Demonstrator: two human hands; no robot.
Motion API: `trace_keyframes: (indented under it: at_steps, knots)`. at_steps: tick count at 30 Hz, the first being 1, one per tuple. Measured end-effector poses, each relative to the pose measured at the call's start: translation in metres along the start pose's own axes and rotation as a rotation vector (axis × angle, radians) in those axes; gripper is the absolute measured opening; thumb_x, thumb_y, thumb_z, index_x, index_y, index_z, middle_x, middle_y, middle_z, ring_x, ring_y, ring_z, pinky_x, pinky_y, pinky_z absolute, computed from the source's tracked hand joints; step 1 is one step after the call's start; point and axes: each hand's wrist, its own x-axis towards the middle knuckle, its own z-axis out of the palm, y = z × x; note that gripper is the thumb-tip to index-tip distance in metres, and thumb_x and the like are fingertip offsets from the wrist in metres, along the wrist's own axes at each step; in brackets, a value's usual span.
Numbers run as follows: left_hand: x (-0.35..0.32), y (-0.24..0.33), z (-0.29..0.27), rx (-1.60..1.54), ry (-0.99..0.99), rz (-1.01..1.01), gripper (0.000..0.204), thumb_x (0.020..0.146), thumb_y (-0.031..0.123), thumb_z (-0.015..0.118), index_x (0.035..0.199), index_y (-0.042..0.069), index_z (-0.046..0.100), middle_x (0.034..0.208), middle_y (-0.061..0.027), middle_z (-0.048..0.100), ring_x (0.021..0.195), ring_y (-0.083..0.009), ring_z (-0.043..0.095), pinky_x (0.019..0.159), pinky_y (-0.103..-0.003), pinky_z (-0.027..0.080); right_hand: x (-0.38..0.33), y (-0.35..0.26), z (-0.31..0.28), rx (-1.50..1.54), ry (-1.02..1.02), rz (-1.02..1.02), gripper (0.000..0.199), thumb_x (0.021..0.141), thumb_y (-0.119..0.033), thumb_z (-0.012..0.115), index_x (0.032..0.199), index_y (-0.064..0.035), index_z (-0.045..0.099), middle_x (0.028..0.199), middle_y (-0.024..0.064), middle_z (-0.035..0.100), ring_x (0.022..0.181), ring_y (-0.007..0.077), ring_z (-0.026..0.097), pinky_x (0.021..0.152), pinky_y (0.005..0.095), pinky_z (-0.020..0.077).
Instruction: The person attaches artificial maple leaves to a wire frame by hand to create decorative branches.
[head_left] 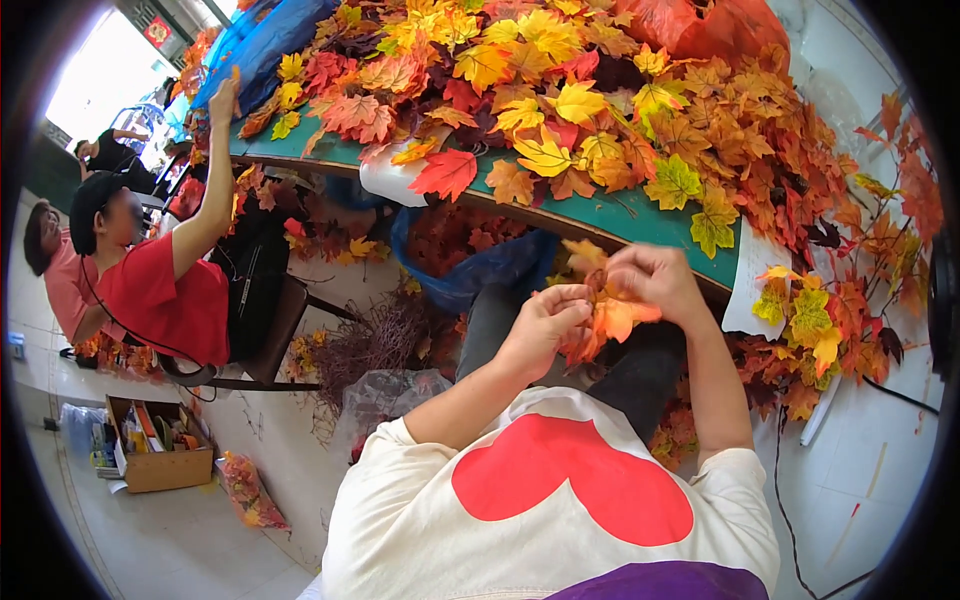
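Observation:
Both of my hands are up in front of my lap, close to the table's near edge. My left hand (546,326) is closed in a pinch at the left side of a small bunch of orange artificial maple leaves (620,318). On the other side, my right hand (655,286) curls its fingers round the top of the same bunch. The stems between my fingertips are hidden. A heap of artificial maple leaves (540,100) in yellow, orange and red covers much of the green table (640,215) just beyond my hands.
Below the table edge sits a blue plastic bag (470,280) of red leaves. Thin brown twigs (375,345) lie on the floor at left, near a cardboard box (170,455). A leafy branch (840,310) stands at right. A person in red (165,290) sits at the left, one arm raised.

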Motion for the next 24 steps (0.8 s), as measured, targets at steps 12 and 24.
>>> trace_keyframes:
  at_steps: [12,24]
  knots:
    - [0.066,0.071,0.005,0.547,-0.153,0.260,0.085,0.077,-0.003,0.055,0.142,0.017,0.004,0.077,-0.0054,0.056,0.067,-0.0092,0.052,0.060,-0.024,0.045,0.176,0.022,-0.013,-0.755,0.074,-0.184,0.018,0.070,-0.021,0.068,0.079,-0.0058,0.066,0.079,0.0146,0.064,0.076,0.0290,0.062,0.071,0.0390,0.0470]
    - [0.150,0.065,-0.026,0.623,-0.087,0.143,0.089,0.076,0.002,0.057,0.141,0.007,-0.003,0.077,-0.0046,0.056,0.068,-0.0106,0.052,0.060,-0.024,0.043,0.197,0.032,-0.028,-0.127,-0.064,0.130,0.017,0.076,-0.015,0.064,0.090,-0.0052,0.062,0.066,-0.0014,0.055,0.056,0.0059,0.047,0.047,0.0221,0.0363]
